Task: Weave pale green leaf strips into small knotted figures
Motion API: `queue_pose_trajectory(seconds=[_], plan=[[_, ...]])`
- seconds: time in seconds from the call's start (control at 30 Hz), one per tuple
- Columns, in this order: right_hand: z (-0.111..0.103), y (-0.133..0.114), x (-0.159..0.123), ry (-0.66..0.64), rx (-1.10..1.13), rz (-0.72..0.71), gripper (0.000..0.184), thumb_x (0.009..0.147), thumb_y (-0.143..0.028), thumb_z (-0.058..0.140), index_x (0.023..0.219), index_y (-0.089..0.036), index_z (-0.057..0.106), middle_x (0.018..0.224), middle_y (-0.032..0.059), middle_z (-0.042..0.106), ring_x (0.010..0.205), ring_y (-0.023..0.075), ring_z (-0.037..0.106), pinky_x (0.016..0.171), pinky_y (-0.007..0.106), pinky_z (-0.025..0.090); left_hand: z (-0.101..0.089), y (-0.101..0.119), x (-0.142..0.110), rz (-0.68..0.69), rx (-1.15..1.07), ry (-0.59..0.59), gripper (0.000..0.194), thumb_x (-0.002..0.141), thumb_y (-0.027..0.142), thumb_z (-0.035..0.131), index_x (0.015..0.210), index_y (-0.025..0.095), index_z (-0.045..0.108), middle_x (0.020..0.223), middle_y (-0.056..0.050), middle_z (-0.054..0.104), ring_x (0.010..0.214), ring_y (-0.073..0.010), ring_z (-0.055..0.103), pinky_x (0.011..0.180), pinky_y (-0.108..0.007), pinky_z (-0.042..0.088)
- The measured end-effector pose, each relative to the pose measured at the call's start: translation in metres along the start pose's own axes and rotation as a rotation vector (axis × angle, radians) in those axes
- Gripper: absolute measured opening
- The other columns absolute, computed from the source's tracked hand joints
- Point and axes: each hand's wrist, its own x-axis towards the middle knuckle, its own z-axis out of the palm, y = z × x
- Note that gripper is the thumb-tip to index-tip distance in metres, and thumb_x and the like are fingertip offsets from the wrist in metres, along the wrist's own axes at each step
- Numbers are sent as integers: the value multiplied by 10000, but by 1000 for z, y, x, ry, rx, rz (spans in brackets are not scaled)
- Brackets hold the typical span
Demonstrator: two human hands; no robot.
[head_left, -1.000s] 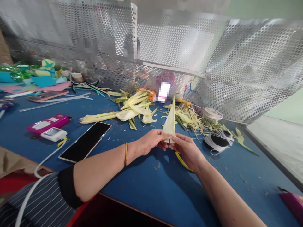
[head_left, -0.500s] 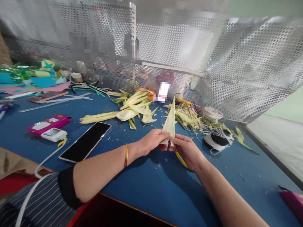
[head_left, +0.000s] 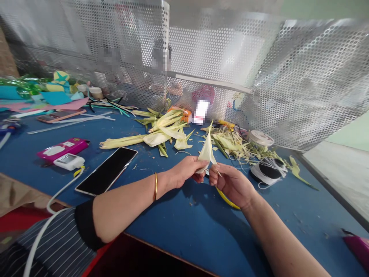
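Note:
A pale corn husk [head_left: 207,150] rises to a point between my two hands, above the blue table [head_left: 184,219]. My left hand [head_left: 191,169] pinches its lower left side, thumb on top. The lower right edge is pinched in the fingers of my right hand [head_left: 227,179]. Under the right hand shows a yellow curved handle [head_left: 227,200], partly hidden by the palm. Beyond my hands lies a pile of corn husks [head_left: 167,127], and to the right a heap of shredded husk [head_left: 233,142].
A phone [head_left: 106,171] and a magenta device [head_left: 63,149] with a white cable lie left. White string is wound on a black spool [head_left: 266,171] at right. Tape [head_left: 261,137] stands behind it. A perforated metal screen [head_left: 213,57] bounds the back; people are behind it.
My right hand has drawn slightly right, away from the left, pulling the husk's lower right edge outward. The husk is spread wider at its base.

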Motion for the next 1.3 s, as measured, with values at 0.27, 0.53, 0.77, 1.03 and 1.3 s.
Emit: queue_pose_trajectory(seconds=[0.27,0.53,0.77,1.03,1.3], plan=[[-3,9,5,253,-223,-129,442,634,-567,811,657,-170,617,609,-6,588,554,100,507,559,230,424,4,-3,1,21,127,76,272,841,396,617,726,151,584,559,15,564,475,-98,517,504,-235,436],[0,18,7,235,-442,-198,450,705,-587,752,605,-192,561,555,-31,520,548,118,476,554,264,370,7,-5,1,93,138,167,270,874,426,569,785,172,545,612,24,562,497,-103,532,483,-227,438],[8,11,1,129,-183,-86,336,683,-448,793,610,-169,619,547,-18,534,500,94,440,493,240,334,5,-6,1,200,294,210,282,880,386,530,681,197,461,515,67,439,427,-76,396,425,-205,310],[8,0,-4,114,-27,-62,330,671,-458,798,632,-160,659,610,-2,584,535,106,539,532,227,459,-1,-7,4,251,365,227,336,860,498,517,731,188,511,591,48,442,533,-98,380,492,-223,292],[4,8,2,302,-171,-130,425,587,-515,854,620,-173,604,551,-27,534,499,90,471,497,228,410,1,-6,0,271,490,106,374,864,516,508,689,186,496,632,33,445,604,-114,394,536,-239,296]])
